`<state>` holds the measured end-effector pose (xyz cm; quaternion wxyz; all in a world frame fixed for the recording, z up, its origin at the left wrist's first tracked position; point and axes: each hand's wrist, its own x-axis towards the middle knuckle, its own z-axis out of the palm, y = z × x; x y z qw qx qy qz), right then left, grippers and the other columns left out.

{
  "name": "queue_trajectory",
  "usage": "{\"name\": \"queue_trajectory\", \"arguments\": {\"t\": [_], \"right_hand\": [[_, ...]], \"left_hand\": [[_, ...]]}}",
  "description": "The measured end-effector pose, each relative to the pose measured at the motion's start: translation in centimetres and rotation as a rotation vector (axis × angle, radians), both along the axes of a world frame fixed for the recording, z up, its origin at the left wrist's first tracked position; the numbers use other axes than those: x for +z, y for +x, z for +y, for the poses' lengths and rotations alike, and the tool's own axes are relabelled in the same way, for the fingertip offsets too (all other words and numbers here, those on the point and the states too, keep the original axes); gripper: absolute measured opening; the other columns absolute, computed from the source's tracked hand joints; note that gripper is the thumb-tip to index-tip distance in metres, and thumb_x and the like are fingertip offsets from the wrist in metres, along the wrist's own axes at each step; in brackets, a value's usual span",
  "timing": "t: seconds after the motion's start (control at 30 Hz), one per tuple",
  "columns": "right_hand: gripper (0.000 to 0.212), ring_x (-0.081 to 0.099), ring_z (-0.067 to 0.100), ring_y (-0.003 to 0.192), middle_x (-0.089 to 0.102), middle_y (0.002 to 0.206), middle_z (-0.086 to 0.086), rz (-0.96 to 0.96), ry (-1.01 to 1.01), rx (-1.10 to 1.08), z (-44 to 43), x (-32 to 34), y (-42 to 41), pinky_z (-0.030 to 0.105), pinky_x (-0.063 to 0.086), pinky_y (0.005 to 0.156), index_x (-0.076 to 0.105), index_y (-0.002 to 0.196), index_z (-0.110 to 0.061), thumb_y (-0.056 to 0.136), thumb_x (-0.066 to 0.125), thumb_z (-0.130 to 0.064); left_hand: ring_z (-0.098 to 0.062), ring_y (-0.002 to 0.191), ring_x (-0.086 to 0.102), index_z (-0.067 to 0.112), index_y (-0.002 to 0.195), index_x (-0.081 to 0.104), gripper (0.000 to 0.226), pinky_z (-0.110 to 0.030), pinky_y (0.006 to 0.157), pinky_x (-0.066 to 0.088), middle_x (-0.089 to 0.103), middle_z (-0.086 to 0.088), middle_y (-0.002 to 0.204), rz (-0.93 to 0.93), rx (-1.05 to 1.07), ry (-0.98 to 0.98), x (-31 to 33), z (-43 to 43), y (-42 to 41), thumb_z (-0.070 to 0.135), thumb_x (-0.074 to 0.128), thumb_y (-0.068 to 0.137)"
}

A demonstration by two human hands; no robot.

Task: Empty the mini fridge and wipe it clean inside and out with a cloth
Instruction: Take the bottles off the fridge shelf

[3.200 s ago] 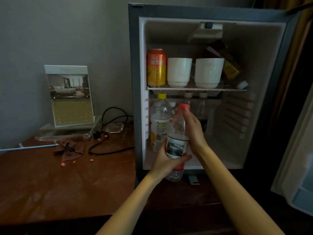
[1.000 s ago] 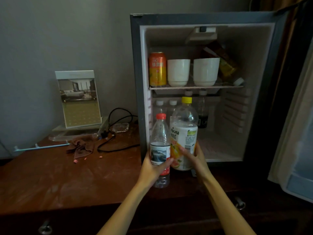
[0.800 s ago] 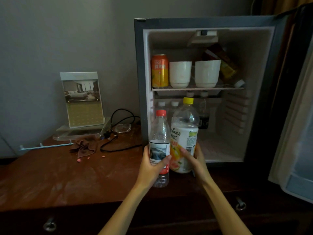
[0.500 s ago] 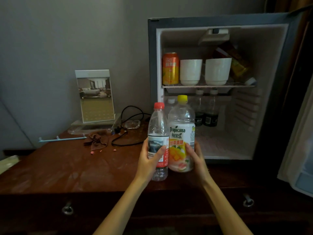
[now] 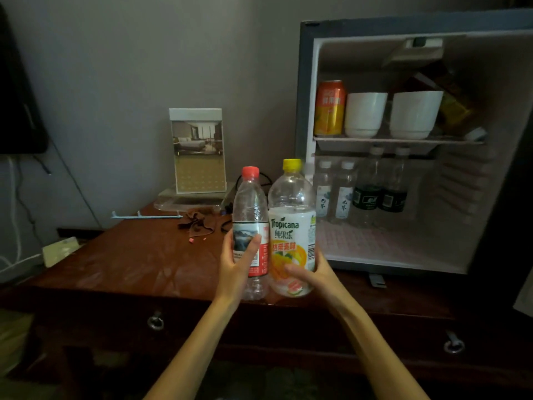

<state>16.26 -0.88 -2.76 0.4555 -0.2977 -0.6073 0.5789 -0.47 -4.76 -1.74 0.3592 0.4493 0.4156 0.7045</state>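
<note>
The mini fridge stands open on the right of a wooden cabinet top. My left hand grips a clear red-capped water bottle. My right hand grips a yellow-capped Tropicana juice bottle. Both bottles are upright, side by side, in front of the fridge's left edge. On the fridge's upper shelf sit an orange can, two white cups and tilted cartons. Below stand several small bottles. A brown cloth lies crumpled on the cabinet top.
The reddish wooden cabinet top stretches left of the fridge. At its back stand a framed picture card on a clear base, a black cable and a pale blue bar. Drawer pulls show below the front edge.
Both hands carried the two bottles out of the fridge and leftward; they are now held in front of the fridge's left edge. My view has shifted left, so more of the cabinet top shows.
</note>
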Motion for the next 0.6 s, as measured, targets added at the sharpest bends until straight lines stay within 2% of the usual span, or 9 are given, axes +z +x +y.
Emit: {"name": "queue_trajectory", "arguments": {"t": [0.07, 0.13, 0.27, 0.37, 0.43, 0.5, 0.6], "right_hand": [[0.092, 0.069, 0.019, 0.099, 0.067, 0.115, 0.007, -0.036, 0.032, 0.036, -0.3, 0.1, -0.9, 0.024, 0.055, 0.074, 0.039, 0.132, -0.019, 0.053, 0.086, -0.016], [0.097, 0.067, 0.016, 0.103, 0.063, 0.121, 0.006, -0.077, 0.064, 0.054, -0.5, 0.2, -1.9, 0.023, 0.055, 0.078, 0.035, 0.135, -0.021, 0.053, 0.087, -0.016], [0.096, 0.066, 0.01, 0.105, 0.059, 0.124, 0.002, -0.059, 0.095, 0.049, -1.0, 0.0, -3.6, 0.021, 0.054, 0.078, 0.03, 0.136, -0.026, 0.057, 0.084, -0.012], [0.092, 0.067, 0.01, 0.102, 0.057, 0.124, 0.001, -0.009, 0.076, 0.002, -1.2, -0.3, -4.6, 0.022, 0.055, 0.076, 0.034, 0.122, -0.038, 0.049, 0.088, -0.025], [0.089, 0.067, 0.015, 0.102, 0.057, 0.124, 0.005, 0.027, 0.036, -0.019, -1.4, -0.8, -5.4, 0.029, 0.057, 0.078, 0.036, 0.117, -0.04, 0.044, 0.087, -0.036], [0.087, 0.068, 0.022, 0.103, 0.061, 0.122, 0.008, 0.059, -0.017, -0.015, -1.6, -1.3, -6.4, 0.039, 0.057, 0.085, 0.038, 0.117, -0.038, 0.045, 0.086, -0.04], [0.082, 0.069, 0.029, 0.1, 0.07, 0.112, 0.011, 0.12, -0.084, 0.034, -2.1, -2.0, -8.4, 0.044, 0.056, 0.087, 0.045, 0.123, -0.021, 0.053, 0.086, -0.036]], "left_hand": [[-0.006, 0.079, 0.071, 0.022, 0.12, 0.051, 0.046, -0.018, 0.06, 0.053, 0.068, -0.002, 0.103, 0.003, 0.02, -0.006, 0.0, -0.5, -0.9, 0.031, 0.065, 0.077], [-0.005, 0.077, 0.071, 0.023, 0.115, 0.049, 0.043, -0.018, 0.06, 0.054, 0.068, -0.001, 0.1, 0.012, 0.039, -0.019, -0.1, -1.1, -1.7, 0.032, 0.066, 0.076], [-0.004, 0.075, 0.07, 0.015, 0.125, 0.038, 0.043, -0.017, 0.059, 0.053, 0.064, -0.005, 0.102, 0.004, 0.06, -0.008, -0.5, -2.1, -3.3, 0.012, 0.061, 0.089], [-0.008, 0.086, 0.07, 0.018, 0.134, 0.027, 0.06, -0.02, 0.065, 0.054, 0.06, -0.008, 0.114, 0.027, 0.053, 0.028, -1.0, -3.0, -4.6, 0.01, 0.065, 0.088], [-0.005, 0.089, 0.069, 0.016, 0.136, 0.023, 0.068, -0.02, 0.065, 0.055, 0.056, -0.004, 0.116, 0.03, 0.072, 0.054, -1.1, -3.9, -5.2, 0.012, 0.065, 0.083], [-0.002, 0.087, 0.068, 0.014, 0.135, 0.024, 0.068, -0.02, 0.065, 0.055, 0.053, 0.0, 0.116, 0.015, 0.099, 0.07, -1.2, -4.8, -5.8, 0.013, 0.065, 0.081], [-0.01, 0.083, 0.071, 0.017, 0.131, 0.028, 0.053, -0.023, 0.061, 0.056, 0.056, -0.004, 0.114, -0.09, 0.149, 0.041, -1.6, -5.8, -6.6, 0.011, 0.062, 0.09]]}}
